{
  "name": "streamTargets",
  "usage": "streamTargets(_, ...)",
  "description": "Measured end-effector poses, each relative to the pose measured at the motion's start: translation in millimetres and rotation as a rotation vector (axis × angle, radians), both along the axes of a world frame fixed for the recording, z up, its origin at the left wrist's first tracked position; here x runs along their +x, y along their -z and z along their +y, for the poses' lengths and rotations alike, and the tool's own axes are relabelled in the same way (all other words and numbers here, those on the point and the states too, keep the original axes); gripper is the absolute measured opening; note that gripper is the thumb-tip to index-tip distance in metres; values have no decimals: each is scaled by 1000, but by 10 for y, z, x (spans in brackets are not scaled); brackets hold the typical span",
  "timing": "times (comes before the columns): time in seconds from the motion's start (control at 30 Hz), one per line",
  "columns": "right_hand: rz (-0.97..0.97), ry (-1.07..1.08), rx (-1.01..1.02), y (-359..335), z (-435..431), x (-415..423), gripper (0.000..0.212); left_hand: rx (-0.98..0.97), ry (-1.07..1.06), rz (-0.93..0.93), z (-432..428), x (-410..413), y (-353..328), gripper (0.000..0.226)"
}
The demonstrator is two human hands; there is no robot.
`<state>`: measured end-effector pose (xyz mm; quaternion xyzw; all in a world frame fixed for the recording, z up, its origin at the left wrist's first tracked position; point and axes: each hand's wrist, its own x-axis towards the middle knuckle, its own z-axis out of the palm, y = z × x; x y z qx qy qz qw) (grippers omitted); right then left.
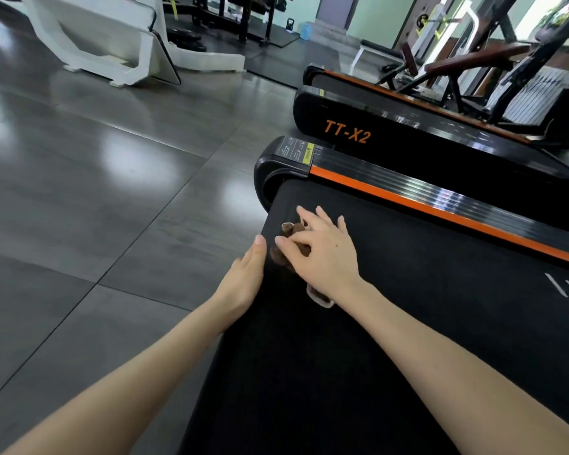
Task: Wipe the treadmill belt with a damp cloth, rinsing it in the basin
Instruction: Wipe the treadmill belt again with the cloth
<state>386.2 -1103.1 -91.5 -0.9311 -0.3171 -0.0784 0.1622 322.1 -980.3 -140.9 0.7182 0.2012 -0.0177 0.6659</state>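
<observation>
The black treadmill belt point(391, 290) runs from the bottom of the view up to its rear end near the centre. A crumpled brown cloth point(293, 229) with a pale edge lies on the belt close to that rear end. My right hand point(322, 254) presses down on the cloth with its fingers spread and nearly straight; most of the cloth is hidden under the palm. My left hand point(247, 277) rests flat with straight fingers on the belt's left edge, just left of the cloth and apart from it. No basin is in view.
An orange-striped side rail point(440, 205) borders the belt on the right. A second treadmill marked TT-X2 point(375, 126) stands beyond it. Dark glossy floor tiles point(112, 192) spread to the left. White gym equipment point(112, 44) and benches stand at the back.
</observation>
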Motion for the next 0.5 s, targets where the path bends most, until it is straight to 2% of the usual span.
streamTargets(0.07, 43, -47, 51, 1, 45, 62, 27, -29, 4, -8, 29, 7, 30, 93)
streamTargets(0.17, 55, -113, 153, 85, -131, -101, 30, -133, 9, -49, 91, 68, 191, 94)
streamTargets(0.3, 16, -192, 131, 129, -424, -426, 43, -230, 17, -49, 109, 31, 157, 59)
streamTargets(0.33, 10, -208, 107, 121, -450, -422, 42, -233, 37, -38, 111, 36, 139, 61)
streamTargets(0.43, -31, -234, 120, 144, -335, -176, 40, -224, 36, -37, 90, 132, 169, 86)
streamTargets(0.5, -37, -132, 153, 147, -110, 107, 38, -222, -1, -3, 104, 199, 133, 80)
